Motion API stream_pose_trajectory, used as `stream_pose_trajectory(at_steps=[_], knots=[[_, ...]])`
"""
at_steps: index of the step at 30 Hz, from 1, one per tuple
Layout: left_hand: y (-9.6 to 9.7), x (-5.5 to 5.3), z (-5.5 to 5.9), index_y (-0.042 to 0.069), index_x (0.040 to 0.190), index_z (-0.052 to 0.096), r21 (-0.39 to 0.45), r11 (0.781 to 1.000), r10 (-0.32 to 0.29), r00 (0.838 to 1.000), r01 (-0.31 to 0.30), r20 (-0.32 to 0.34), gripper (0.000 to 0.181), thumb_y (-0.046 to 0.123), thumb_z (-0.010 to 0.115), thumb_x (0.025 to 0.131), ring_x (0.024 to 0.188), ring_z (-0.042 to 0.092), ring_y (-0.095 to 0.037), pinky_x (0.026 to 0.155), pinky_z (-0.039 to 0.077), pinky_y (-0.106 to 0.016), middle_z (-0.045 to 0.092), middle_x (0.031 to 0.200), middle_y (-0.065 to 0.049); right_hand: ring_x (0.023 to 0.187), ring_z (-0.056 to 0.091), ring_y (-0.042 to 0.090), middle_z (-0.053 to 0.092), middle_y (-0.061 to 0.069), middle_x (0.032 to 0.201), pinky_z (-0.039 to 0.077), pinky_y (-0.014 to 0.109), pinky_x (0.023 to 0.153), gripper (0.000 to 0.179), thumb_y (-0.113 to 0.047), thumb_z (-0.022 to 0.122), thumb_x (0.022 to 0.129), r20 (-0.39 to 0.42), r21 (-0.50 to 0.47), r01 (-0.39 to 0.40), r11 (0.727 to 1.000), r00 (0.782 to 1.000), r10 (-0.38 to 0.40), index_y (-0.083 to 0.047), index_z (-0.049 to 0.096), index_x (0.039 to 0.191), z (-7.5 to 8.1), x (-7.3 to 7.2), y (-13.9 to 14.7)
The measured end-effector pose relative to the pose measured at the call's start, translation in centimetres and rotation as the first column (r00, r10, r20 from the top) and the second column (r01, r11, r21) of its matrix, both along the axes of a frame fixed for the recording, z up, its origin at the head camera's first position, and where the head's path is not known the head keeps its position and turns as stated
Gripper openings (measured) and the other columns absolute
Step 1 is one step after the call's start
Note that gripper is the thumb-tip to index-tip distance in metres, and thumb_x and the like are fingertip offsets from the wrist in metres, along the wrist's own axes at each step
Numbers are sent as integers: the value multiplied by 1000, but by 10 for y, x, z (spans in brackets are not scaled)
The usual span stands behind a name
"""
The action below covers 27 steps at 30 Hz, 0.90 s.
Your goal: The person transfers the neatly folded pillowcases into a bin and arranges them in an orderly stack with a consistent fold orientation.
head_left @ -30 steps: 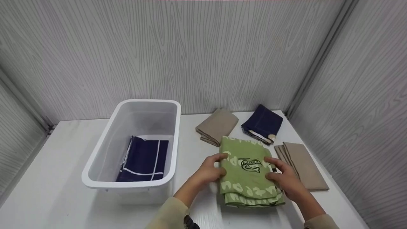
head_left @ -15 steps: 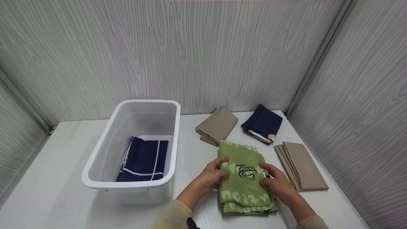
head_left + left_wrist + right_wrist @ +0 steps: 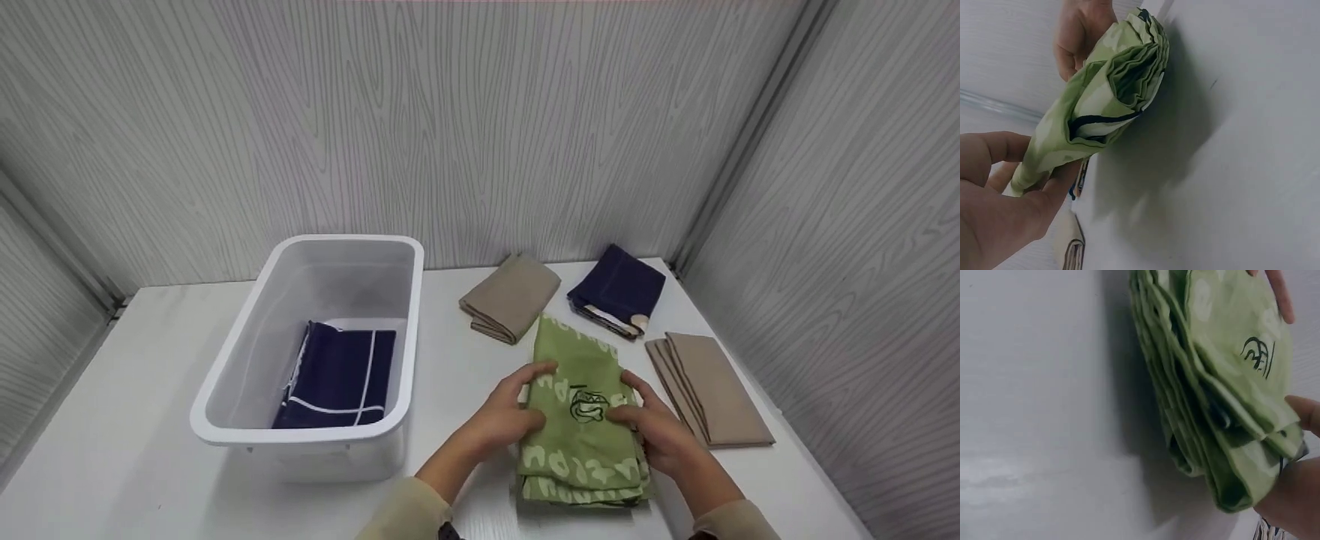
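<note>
Both hands grip a folded green cloth (image 3: 574, 442) with pale lettering and a black line drawing on its top face. My left hand (image 3: 504, 416) pinches its left edge, thumb on top and other fingers partly hidden at the side. On the opposite edge, my right hand (image 3: 656, 424) holds it the same way. In the left wrist view the green cloth (image 3: 1095, 107) shows several stacked layers, tilted, with a shadow on the table beneath. Its loose folds also show in the right wrist view, where the cloth (image 3: 1230, 394) fills the upper right.
A white plastic tub (image 3: 225, 352) stands at left, holding a folded navy cloth (image 3: 341, 375) with white lines. Behind the green cloth lie a folded tan cloth (image 3: 514, 296) and another navy cloth (image 3: 619, 289). A second tan cloth (image 3: 720, 390) lies at right. Grey wood-grain panels (image 3: 450, 127) enclose the table.
The green cloth first shifts slightly left and towards me, then its far end turns up and narrows between the hands. Both hands move with it. The tub and other cloths stay put.
</note>
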<state>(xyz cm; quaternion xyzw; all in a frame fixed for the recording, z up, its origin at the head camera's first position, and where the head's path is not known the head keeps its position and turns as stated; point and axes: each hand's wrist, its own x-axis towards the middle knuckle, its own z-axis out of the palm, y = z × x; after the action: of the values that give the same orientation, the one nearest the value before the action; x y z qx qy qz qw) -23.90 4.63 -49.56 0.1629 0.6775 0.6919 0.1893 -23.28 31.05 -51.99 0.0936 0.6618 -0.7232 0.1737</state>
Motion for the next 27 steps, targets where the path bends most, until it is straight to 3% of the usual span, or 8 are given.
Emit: stream_pose_trajectory(at_steps=[9,12,16,18,19,21,22,27], knots=[[4,10,45,37,144,49,102,983,-144,987,152,-77,78,-6,51,80,112,63,-26,75,59,-39,44,144,-6,103,67,17,55,4,128,56,34,89,78,-14,50,103,-3,-323,-93,942,995,97,-40,2,159,-4,6,5],[7,13,56,38,144,49,163,968,-177,980,191,-96,78,-6,52,80,114,62,-25,78,59,-40,42,145,-5,109,66,18,62,3,124,53,31,94,47,-18,34,108,-71,-585,-200,786,978,196,-29,31,153,-6,10,5],[6,13,59,31,146,48,260,944,-186,979,201,-83,78,-6,53,78,115,61,-24,80,58,-38,43,145,-5,116,64,23,65,12,125,52,30,98,45,-18,18,108,-273,-802,-405,439,902,333,-8,55,132,-8,13,2],[3,11,56,26,147,47,305,935,-168,983,181,-70,78,-7,53,76,115,59,-24,81,57,-36,42,144,-5,121,62,26,62,15,130,50,31,101,48,-16,16,108,-350,-820,-465,334,869,349,-4,53,135,-9,13,1],[2,9,53,24,147,46,324,931,-159,985,170,-59,78,-7,53,76,114,59,-24,81,57,-35,42,144,-6,123,60,27,60,15,133,50,32,101,48,-14,16,108,-367,-821,-475,317,864,344,-5,51,139,-8,13,1],[-2,7,47,22,148,45,343,928,-139,990,143,-37,78,-7,53,76,113,58,-24,81,57,-34,41,144,-7,126,58,29,56,15,138,50,34,102,49,-8,16,107,-375,-813,-472,341,872,313,-13,43,148,-7,13,1],[-5,6,45,21,147,45,338,933,-125,992,127,-28,78,-7,54,76,112,58,-24,80,57,-34,40,144,-7,125,58,28,54,13,140,50,34,101,51,-5,16,106,-366,-798,-457,392,885,288,-19,36,152,-5,14,2],[-19,1,29,22,147,47,186,981,-53,999,50,10,75,-5,59,78,103,62,-23,75,57,-33,36,149,-6,105,69,23,53,8,138,58,34,86,82,7,39,100,-257,-509,-255,822,957,137,-39,2,158,6,12,7]])
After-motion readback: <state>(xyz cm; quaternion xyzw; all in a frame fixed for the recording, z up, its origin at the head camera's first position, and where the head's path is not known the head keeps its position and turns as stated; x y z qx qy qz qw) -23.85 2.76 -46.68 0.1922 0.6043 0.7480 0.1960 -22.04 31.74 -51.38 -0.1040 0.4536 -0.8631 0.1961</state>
